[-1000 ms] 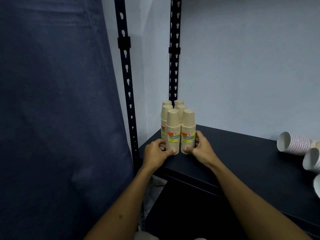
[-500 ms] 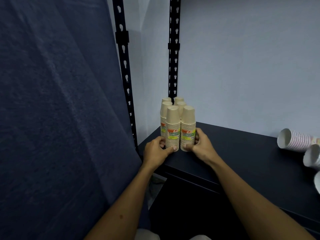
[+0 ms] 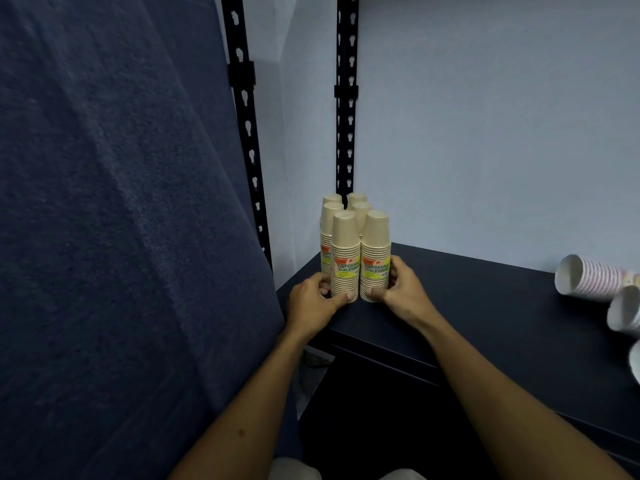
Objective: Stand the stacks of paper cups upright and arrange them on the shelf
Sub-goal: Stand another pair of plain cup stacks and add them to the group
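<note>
Several tan paper-cup stacks stand upright, mouths down, in two rows at the left corner of the dark shelf [image 3: 485, 306]. My left hand [image 3: 311, 303] grips the base of the front left stack [image 3: 344, 251], thumb across its front. My right hand [image 3: 403, 292] grips the base of the front right stack [image 3: 375, 247]. The rear stacks [image 3: 358, 202] are partly hidden behind the front pair. At the right edge several white pink-striped cup stacks [image 3: 592, 278] lie on their sides, open ends toward me.
Two black slotted uprights [image 3: 346, 98] rise behind the stacks against a pale wall. A dark blue fabric panel [image 3: 121, 220] fills the left side. The shelf's front edge runs just below my hands.
Both hands stay at the bases of the front two stacks. The view has drifted slightly; the stacks look unchanged.
</note>
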The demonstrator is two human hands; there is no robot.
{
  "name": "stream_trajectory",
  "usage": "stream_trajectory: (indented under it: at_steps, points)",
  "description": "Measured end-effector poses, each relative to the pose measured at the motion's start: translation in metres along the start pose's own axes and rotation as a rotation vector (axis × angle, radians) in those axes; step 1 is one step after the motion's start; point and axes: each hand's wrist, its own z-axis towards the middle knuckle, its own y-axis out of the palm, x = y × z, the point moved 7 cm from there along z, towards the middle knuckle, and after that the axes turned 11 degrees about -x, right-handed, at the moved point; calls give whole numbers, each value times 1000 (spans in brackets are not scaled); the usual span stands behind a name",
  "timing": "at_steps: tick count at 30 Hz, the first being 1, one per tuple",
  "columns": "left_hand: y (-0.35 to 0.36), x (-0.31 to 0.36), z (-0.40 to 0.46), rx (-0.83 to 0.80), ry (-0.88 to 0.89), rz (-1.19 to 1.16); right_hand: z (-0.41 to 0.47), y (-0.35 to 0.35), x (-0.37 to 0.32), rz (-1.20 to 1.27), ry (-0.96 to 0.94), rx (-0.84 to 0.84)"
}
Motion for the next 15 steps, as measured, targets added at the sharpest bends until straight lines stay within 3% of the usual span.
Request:
stream_trajectory:
  at_steps: [8, 15]
  points:
    - [-1, 3, -4, 4, -7, -3, -4, 0, -3, -75, 45, 33]
    - [-10, 7, -18, 121, -5, -87, -36, -11, -3, -231, 160, 123]
